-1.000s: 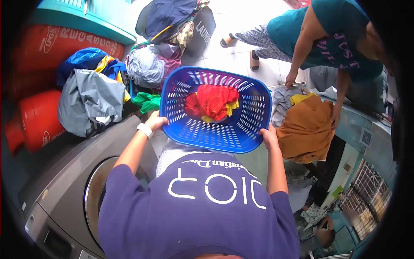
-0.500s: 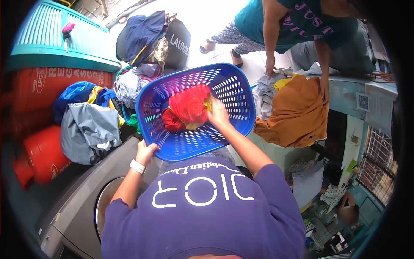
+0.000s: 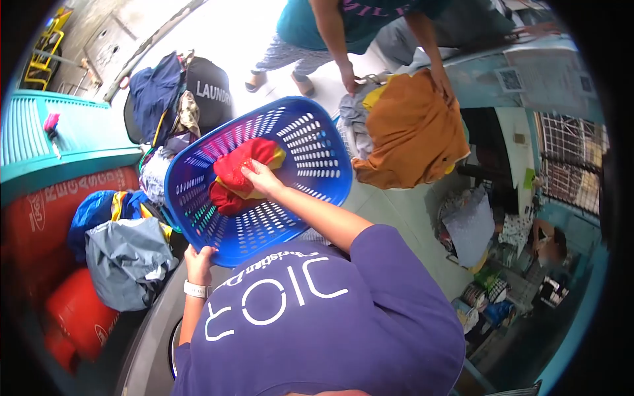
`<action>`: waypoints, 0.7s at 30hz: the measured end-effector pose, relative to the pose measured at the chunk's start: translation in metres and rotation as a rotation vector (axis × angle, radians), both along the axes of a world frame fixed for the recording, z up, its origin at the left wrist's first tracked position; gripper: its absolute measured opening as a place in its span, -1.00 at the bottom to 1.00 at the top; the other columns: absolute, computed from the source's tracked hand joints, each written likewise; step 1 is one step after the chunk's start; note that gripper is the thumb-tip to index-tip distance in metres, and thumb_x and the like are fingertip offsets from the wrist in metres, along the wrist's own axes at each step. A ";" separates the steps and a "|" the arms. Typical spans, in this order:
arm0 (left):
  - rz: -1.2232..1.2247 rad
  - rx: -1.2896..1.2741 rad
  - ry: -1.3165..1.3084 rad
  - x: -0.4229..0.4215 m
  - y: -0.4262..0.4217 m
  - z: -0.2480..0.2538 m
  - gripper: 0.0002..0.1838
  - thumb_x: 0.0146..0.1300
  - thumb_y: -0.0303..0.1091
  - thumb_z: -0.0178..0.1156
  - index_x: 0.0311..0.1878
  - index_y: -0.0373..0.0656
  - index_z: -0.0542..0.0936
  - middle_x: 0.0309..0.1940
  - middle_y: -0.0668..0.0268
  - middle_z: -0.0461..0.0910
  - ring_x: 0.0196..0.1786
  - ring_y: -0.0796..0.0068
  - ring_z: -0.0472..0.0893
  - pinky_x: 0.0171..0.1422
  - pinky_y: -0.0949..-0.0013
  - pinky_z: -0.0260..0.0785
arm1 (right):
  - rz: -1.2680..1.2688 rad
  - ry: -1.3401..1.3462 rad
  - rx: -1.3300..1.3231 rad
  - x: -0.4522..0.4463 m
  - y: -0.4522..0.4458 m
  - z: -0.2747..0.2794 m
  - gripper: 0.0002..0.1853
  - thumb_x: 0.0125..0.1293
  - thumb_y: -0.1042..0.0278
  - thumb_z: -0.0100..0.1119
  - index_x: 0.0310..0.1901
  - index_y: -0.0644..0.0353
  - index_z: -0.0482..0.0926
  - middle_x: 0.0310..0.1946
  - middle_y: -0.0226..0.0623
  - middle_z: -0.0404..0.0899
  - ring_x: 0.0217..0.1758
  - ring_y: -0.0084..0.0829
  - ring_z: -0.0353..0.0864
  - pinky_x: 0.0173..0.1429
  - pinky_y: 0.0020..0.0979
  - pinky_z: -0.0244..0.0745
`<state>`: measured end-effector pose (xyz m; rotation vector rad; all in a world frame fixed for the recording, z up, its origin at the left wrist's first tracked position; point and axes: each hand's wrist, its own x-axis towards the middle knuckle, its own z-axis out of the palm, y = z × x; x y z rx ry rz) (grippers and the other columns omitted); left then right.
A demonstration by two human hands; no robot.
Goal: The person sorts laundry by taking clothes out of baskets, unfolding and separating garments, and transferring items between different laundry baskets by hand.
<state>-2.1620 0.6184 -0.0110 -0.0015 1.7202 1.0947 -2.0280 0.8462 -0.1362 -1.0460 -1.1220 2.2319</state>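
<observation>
A blue slatted basket (image 3: 317,168) is tilted in front of my body, with red cloth (image 3: 232,173) and some yellow cloth lying in it. My left hand (image 3: 200,259), with a white band at the wrist, grips the basket's near left corner. Inside the basket, my right hand (image 3: 259,177) rests on the red cloth with its fingers closed on a part of it. To the right of the basket, another person's hands touch a large orange cloth (image 3: 413,135) piled with grey and yellow cloth on a second basket.
Red gas cylinders (image 3: 79,317) and a grey cover (image 3: 129,261) stand at the left. A dark laundry bag (image 3: 208,92) with clothes is at the upper left. A grey machine (image 3: 155,356) is at the lower left. The other person (image 3: 360,26) stands ahead.
My right hand has left the basket's right rim and moved into the basket onto the red cloth. My left hand stays on the rim. The view has turned, shifting the surroundings.
</observation>
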 end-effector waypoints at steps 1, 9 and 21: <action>-0.002 -0.020 -0.007 -0.005 -0.003 -0.007 -0.54 0.08 -0.57 -0.01 0.13 -0.29 0.38 -0.36 0.21 0.58 -0.43 0.46 0.60 -0.41 0.37 0.57 | -0.050 0.073 -0.059 0.008 0.002 0.012 -0.65 0.44 0.38 -0.01 0.21 0.24 0.38 0.02 -0.43 0.52 0.07 -0.61 0.48 0.19 -0.47 0.40; 0.057 -0.125 -0.034 -0.040 0.013 -0.026 -0.71 0.06 -0.57 0.02 -0.09 -0.23 0.44 -0.45 0.28 0.56 -0.49 0.45 0.58 -0.44 0.31 0.54 | 0.009 0.213 -0.053 0.044 0.025 0.153 -0.73 0.47 0.27 -0.05 0.11 0.16 0.46 -0.10 -0.51 0.56 -0.01 -0.69 0.47 0.12 -0.53 0.40; 0.056 0.006 -0.059 -0.071 0.038 -0.017 -0.75 0.12 -0.57 0.03 -0.09 -0.22 0.45 -0.43 0.31 0.55 -0.48 0.50 0.56 -0.48 0.42 0.51 | 0.368 -0.025 0.663 -0.012 -0.013 0.212 -0.75 0.42 0.19 -0.02 -0.28 0.22 0.44 -0.38 -0.12 0.47 -0.22 -0.13 0.53 -0.13 -0.25 0.40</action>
